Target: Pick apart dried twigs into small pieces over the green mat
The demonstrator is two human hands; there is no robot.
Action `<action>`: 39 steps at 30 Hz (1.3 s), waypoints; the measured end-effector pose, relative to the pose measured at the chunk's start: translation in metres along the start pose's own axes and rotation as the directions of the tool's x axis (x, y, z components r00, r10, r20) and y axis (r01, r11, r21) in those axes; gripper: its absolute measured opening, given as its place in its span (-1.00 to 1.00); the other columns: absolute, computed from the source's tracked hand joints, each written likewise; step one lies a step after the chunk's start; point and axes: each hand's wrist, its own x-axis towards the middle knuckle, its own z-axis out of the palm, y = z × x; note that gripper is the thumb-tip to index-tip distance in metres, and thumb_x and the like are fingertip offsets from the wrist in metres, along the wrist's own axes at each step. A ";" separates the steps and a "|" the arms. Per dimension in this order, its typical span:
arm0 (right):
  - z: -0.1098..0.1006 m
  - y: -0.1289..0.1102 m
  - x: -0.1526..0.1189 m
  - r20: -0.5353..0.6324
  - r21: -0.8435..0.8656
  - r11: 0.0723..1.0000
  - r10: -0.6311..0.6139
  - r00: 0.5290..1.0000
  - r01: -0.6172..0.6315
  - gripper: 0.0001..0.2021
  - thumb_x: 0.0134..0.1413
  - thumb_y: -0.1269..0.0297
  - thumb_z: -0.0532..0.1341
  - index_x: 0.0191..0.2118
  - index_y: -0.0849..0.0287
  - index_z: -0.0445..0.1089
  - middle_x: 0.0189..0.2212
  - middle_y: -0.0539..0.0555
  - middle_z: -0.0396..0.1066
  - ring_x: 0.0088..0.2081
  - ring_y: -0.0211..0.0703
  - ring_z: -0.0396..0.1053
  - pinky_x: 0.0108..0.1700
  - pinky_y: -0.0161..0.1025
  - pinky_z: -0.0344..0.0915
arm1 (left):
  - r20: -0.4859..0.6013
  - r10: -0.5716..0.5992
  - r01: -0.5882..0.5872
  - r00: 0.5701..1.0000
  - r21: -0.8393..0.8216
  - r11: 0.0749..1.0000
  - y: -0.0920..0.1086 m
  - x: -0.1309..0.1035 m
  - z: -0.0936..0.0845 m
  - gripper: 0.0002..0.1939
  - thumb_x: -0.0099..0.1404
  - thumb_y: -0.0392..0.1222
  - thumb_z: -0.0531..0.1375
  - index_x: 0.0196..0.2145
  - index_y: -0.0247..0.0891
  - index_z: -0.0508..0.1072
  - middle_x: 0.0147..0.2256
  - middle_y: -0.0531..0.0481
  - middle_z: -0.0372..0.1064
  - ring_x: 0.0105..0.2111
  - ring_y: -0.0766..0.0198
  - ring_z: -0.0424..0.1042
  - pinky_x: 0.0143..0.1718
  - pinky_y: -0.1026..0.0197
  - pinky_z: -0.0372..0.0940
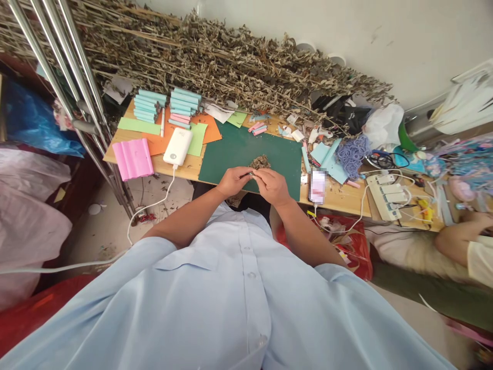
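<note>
My left hand [234, 181] and my right hand [272, 184] meet above the near edge of a green cutting mat [221, 149]. Fingers of both are pinched together around something small and dark, mostly hidden between the fingertips. Just beyond them a small heap of dried, crumbled leaves [261, 162] lies on the mat. Farther back on the mat are a few short pink and blue paper rolls [259, 128]. To the left, blue paper rolls [148, 105] with dark ends are stacked in two piles.
Bundled dried plant stalks [215, 56] line the back. A white power bank [177, 146], pink paper [133, 158] and metal poles [82, 97] are left. Rightward lie a phone [318, 186], purple yarn [352, 155] and a power strip [383, 195]. Another person's arm [460, 236] rests at far right.
</note>
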 end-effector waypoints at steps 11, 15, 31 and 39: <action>-0.005 0.000 0.002 0.021 -0.062 0.991 -0.116 0.993 0.117 -0.70 0.42 0.18 0.09 -0.07 0.08 0.58 -0.04 0.18 0.58 0.01 -0.01 0.50 0.11 -0.10 0.42 | 0.004 0.001 -0.001 1.000 0.013 1.000 0.001 -0.001 0.000 -0.67 0.44 -0.01 0.23 -0.02 -0.27 0.64 -0.07 -0.15 0.62 -0.07 0.16 0.60 0.04 0.15 0.44; -0.007 -0.005 0.009 0.068 -0.126 0.983 -0.127 0.990 0.135 -0.76 0.41 0.18 0.12 -0.14 0.09 0.53 -0.17 0.15 0.57 -0.10 -0.01 0.49 -0.01 -0.12 0.40 | 0.036 0.036 -0.036 0.999 0.011 0.999 0.002 -0.001 -0.002 -0.64 0.47 0.02 0.18 -0.01 -0.26 0.63 -0.10 -0.13 0.62 -0.10 0.18 0.59 0.01 0.18 0.42; -0.009 -0.003 0.011 -0.091 0.161 0.985 0.081 0.993 -0.066 -0.84 0.28 0.21 0.22 -0.17 0.08 0.55 -0.25 0.08 0.57 -0.26 -0.11 0.48 -0.14 -0.17 0.41 | 0.004 -0.013 0.013 1.000 -0.008 1.000 0.003 0.002 -0.002 -0.66 0.43 0.03 0.25 -0.02 -0.23 0.64 -0.08 -0.13 0.62 -0.08 0.16 0.60 0.01 0.16 0.43; 0.012 -0.004 0.005 -0.168 0.258 0.947 0.239 0.956 -0.191 -0.79 0.23 0.08 0.28 -0.27 0.08 0.57 -0.34 0.05 0.57 -0.29 -0.10 0.50 -0.11 -0.16 0.42 | 0.004 0.001 -0.001 1.000 0.023 1.000 0.005 0.001 -0.003 -0.72 0.42 -0.02 0.27 -0.05 -0.22 0.64 -0.12 -0.10 0.63 -0.12 0.18 0.60 -0.02 0.18 0.44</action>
